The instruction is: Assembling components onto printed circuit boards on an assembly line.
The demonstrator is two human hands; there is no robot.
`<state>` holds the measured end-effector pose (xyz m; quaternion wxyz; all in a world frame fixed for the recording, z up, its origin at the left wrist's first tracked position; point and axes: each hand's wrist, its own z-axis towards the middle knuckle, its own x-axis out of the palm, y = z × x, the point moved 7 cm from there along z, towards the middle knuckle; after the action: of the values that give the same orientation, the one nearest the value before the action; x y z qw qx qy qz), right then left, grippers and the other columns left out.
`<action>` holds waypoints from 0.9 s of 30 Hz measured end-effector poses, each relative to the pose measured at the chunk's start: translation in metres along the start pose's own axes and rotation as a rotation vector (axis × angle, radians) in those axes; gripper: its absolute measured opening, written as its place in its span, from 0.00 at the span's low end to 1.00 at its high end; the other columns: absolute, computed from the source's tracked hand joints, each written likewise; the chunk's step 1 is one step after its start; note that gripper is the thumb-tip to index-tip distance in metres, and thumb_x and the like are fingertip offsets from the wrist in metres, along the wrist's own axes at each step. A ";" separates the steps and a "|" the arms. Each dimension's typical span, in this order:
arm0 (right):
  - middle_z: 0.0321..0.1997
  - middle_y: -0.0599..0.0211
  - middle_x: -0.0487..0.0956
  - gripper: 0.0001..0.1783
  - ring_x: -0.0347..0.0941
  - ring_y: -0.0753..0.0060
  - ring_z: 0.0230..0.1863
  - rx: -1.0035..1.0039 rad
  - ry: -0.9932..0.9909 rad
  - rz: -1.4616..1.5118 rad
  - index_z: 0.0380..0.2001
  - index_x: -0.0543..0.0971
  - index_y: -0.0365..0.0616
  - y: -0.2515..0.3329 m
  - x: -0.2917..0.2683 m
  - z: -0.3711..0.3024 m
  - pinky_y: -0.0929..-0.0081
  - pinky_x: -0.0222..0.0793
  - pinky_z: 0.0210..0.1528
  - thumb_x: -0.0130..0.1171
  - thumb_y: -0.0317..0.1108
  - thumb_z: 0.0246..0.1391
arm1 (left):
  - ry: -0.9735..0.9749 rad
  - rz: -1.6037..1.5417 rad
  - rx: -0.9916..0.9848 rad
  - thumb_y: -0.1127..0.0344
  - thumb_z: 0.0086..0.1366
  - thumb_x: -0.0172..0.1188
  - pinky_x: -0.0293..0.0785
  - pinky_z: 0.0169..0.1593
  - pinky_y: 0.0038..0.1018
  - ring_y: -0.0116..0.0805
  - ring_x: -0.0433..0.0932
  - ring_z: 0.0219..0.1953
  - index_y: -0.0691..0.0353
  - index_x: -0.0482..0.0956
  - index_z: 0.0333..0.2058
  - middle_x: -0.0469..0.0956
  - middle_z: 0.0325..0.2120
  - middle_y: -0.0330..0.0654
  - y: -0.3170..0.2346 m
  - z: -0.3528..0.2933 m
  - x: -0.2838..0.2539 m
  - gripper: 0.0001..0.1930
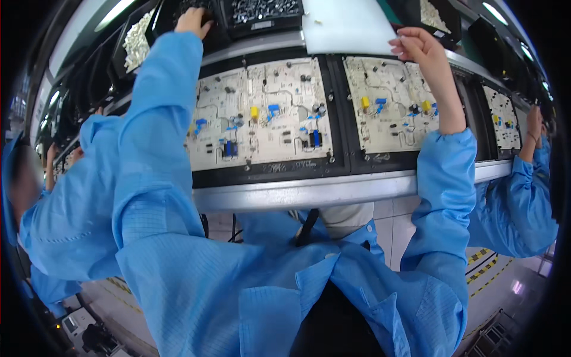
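My left hand (193, 24) reaches to the black parts bin (215, 18) at the far left. Its thumb stands apart from the fingers, and I see nothing held in it. At the right edge of a white sheet (351, 27), my right hand (416, 46) has its fingers bent and the tips drawn together; whatever may be between them is too small to make out. Below it lies a framed circuit board panel (389, 89) with yellow and blue components. Another such panel (285, 125) lies in a black frame to its left, nearer my left arm.
A bin of small dark metallic parts (264, 11) stands beside the sheet. Bins of pale parts stand at far left (138, 44) and far right (434, 16). A metal rail (309, 191) edges the bench. Co-workers in blue sleeves (71, 208) work on both sides.
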<state>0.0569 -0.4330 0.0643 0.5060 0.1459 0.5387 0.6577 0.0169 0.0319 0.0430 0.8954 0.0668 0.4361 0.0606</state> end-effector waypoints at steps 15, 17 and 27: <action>0.28 0.70 0.77 0.10 0.72 0.84 0.31 0.176 -0.006 -0.474 0.36 0.77 0.37 0.042 0.003 -0.117 0.85 0.68 0.35 0.57 0.20 0.46 | 0.244 -0.071 -0.118 0.62 0.55 0.61 0.72 0.42 0.28 0.35 0.78 0.36 0.52 0.77 0.39 0.79 0.33 0.39 -0.003 0.025 -0.009 0.12; 0.26 0.67 0.78 0.10 0.71 0.81 0.28 0.202 0.024 -0.573 0.35 0.77 0.38 0.046 0.008 -0.130 0.84 0.68 0.33 0.59 0.21 0.44 | 0.212 -0.125 -0.098 0.61 0.55 0.60 0.72 0.42 0.28 0.35 0.78 0.36 0.51 0.77 0.39 0.79 0.33 0.39 0.009 0.019 0.001 0.12; 0.30 0.60 0.74 0.10 0.71 0.60 0.34 0.011 0.135 -0.782 0.31 0.78 0.39 0.036 0.017 -0.150 0.72 0.67 0.37 0.62 0.25 0.40 | -0.049 -0.091 -0.081 0.63 0.59 0.54 0.70 0.44 0.34 0.47 0.74 0.42 0.52 0.75 0.42 0.76 0.39 0.45 -0.011 0.020 -0.009 0.11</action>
<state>-0.0799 -0.5001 0.0329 0.6808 -0.1111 0.5891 0.4208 0.0274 0.0185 0.0601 0.9095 0.0119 0.4139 0.0360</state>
